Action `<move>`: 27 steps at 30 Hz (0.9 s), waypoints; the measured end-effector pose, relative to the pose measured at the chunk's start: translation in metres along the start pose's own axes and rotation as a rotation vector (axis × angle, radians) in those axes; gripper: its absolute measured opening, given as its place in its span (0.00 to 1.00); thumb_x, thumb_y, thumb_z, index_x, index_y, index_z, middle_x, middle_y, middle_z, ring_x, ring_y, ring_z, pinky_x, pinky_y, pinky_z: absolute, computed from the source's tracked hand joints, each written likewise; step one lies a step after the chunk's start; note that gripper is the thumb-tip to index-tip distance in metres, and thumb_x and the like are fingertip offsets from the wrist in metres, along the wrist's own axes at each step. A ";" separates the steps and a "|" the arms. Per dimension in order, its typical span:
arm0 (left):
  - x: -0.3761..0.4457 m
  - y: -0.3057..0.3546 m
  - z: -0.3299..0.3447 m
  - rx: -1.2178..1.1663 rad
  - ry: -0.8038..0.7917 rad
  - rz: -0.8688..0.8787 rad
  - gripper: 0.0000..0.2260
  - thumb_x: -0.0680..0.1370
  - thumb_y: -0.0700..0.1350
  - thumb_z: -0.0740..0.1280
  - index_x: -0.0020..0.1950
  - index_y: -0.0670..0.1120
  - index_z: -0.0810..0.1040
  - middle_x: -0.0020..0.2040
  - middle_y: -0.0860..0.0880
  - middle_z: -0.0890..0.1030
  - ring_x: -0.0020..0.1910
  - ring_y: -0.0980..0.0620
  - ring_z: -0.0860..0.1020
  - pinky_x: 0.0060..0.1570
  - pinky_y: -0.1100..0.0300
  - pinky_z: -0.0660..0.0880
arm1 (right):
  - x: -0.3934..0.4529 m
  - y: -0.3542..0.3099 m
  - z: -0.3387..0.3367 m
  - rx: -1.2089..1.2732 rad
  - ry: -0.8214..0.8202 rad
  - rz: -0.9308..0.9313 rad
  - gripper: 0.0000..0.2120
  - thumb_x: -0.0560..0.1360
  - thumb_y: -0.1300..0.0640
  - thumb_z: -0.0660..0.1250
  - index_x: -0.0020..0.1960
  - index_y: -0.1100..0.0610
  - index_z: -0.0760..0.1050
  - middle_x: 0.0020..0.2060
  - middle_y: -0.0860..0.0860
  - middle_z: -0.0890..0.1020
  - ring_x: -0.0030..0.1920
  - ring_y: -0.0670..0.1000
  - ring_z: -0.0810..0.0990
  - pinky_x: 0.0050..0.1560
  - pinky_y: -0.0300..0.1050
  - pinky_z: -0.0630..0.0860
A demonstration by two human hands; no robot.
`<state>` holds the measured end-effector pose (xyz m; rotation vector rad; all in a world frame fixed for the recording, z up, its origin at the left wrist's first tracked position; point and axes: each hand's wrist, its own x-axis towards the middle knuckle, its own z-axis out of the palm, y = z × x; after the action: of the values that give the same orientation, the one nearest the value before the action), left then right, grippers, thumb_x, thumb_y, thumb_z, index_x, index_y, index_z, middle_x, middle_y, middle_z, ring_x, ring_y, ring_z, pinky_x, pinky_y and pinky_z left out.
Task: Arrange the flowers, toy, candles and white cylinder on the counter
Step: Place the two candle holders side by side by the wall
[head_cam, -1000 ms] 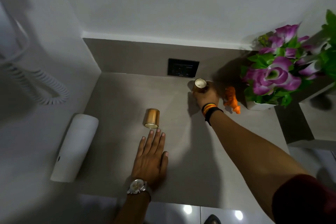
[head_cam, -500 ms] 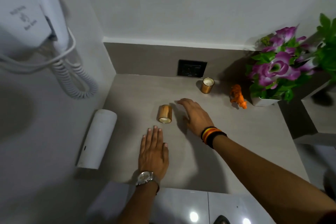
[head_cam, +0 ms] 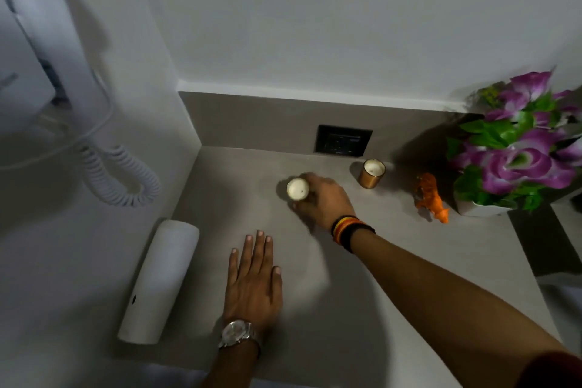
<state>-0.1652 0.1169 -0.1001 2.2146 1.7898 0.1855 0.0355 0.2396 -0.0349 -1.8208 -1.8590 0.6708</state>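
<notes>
My right hand (head_cam: 321, 201) grips a gold candle (head_cam: 297, 189) near the middle of the grey counter (head_cam: 378, 261); its white wax top faces up toward me. A second gold candle (head_cam: 371, 173) stands upright near the back wall, below the socket. An orange toy (head_cam: 430, 197) lies to its right, next to the purple flowers (head_cam: 519, 148) in a white pot at the far right. The white cylinder (head_cam: 159, 280) lies on its side along the left wall. My left hand (head_cam: 253, 280) rests flat on the counter, fingers apart, holding nothing.
A white wall-mounted hair dryer (head_cam: 41, 50) with a coiled cord (head_cam: 122, 173) hangs on the left wall. A black socket plate (head_cam: 343, 140) sits in the back splash. The counter's front edge runs just below my left wrist.
My right hand left the first candle standing at the back, reached to the candle lying on its side and has taken hold of it, turning its wax top upward.
</notes>
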 end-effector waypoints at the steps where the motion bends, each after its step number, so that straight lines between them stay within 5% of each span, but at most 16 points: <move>1: 0.003 -0.001 0.000 0.000 -0.005 0.001 0.32 0.81 0.56 0.40 0.85 0.48 0.49 0.86 0.51 0.47 0.85 0.50 0.41 0.84 0.44 0.42 | 0.010 0.000 -0.001 0.158 0.053 0.149 0.26 0.70 0.50 0.80 0.65 0.51 0.78 0.57 0.54 0.86 0.59 0.57 0.83 0.59 0.50 0.80; 5: 0.006 -0.004 0.004 0.004 -0.004 0.000 0.31 0.82 0.55 0.42 0.85 0.49 0.49 0.86 0.52 0.46 0.85 0.52 0.40 0.84 0.45 0.41 | 0.046 0.008 0.002 0.354 0.146 0.377 0.27 0.66 0.50 0.82 0.63 0.51 0.81 0.57 0.54 0.87 0.60 0.58 0.83 0.61 0.50 0.79; 10: 0.008 -0.006 0.009 0.009 0.005 -0.006 0.30 0.83 0.53 0.50 0.85 0.49 0.49 0.86 0.51 0.47 0.85 0.52 0.41 0.84 0.46 0.41 | 0.065 0.019 0.020 0.344 0.192 0.426 0.29 0.65 0.50 0.83 0.64 0.50 0.80 0.59 0.54 0.86 0.61 0.59 0.82 0.58 0.46 0.76; 17: 0.004 -0.004 0.005 -0.060 0.041 0.014 0.30 0.82 0.54 0.45 0.85 0.48 0.52 0.86 0.51 0.50 0.85 0.50 0.45 0.84 0.42 0.46 | 0.015 0.014 0.021 0.425 0.167 0.401 0.36 0.72 0.50 0.79 0.75 0.53 0.69 0.70 0.55 0.79 0.70 0.59 0.77 0.71 0.55 0.74; 22: -0.002 -0.005 0.005 0.018 -0.019 0.006 0.30 0.83 0.55 0.41 0.85 0.50 0.44 0.86 0.51 0.44 0.85 0.51 0.39 0.84 0.43 0.43 | -0.126 0.021 0.052 -0.081 0.175 0.182 0.32 0.83 0.37 0.54 0.83 0.50 0.58 0.82 0.52 0.63 0.82 0.55 0.60 0.81 0.55 0.58; 27: 0.003 -0.005 0.006 0.052 -0.024 -0.003 0.29 0.84 0.53 0.43 0.85 0.48 0.46 0.86 0.50 0.46 0.85 0.49 0.42 0.84 0.43 0.43 | -0.188 0.036 0.077 -0.322 0.127 0.196 0.35 0.84 0.35 0.49 0.85 0.53 0.52 0.84 0.53 0.53 0.85 0.56 0.47 0.83 0.63 0.46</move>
<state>-0.1672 0.1201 -0.1071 2.2392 1.8046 0.1125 0.0206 0.0501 -0.1138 -2.2154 -1.8008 0.3217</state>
